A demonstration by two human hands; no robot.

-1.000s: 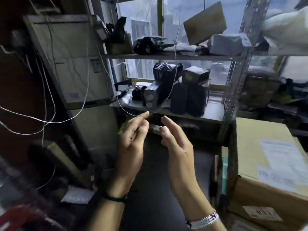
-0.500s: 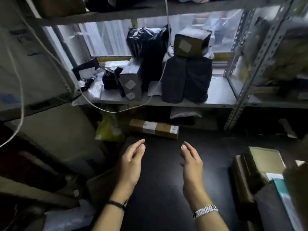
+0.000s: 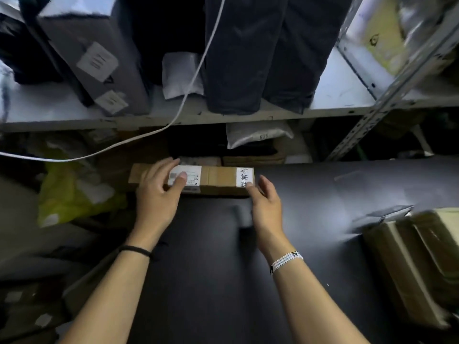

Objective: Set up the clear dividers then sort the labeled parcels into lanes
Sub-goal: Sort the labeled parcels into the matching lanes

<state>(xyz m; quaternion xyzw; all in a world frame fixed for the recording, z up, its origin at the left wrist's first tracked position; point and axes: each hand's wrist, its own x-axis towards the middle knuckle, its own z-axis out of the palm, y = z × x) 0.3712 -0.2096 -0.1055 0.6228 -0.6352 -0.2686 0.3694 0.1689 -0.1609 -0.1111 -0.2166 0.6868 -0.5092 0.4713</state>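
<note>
One long brown parcel (image 3: 218, 178) lies mid-frame at the far edge of the dark table (image 3: 323, 194), long axis running left to right, two white labels face up. My left hand (image 3: 156, 194) lies flat over its left part with the thumb on a label, and my right hand (image 3: 267, 204) touches its right end, fingers loose, neither clamped. The shelf (image 3: 335, 95) up top holds one grey parcel (image 3: 99, 63) and two dark parcels (image 3: 233, 58) side by side.
</note>
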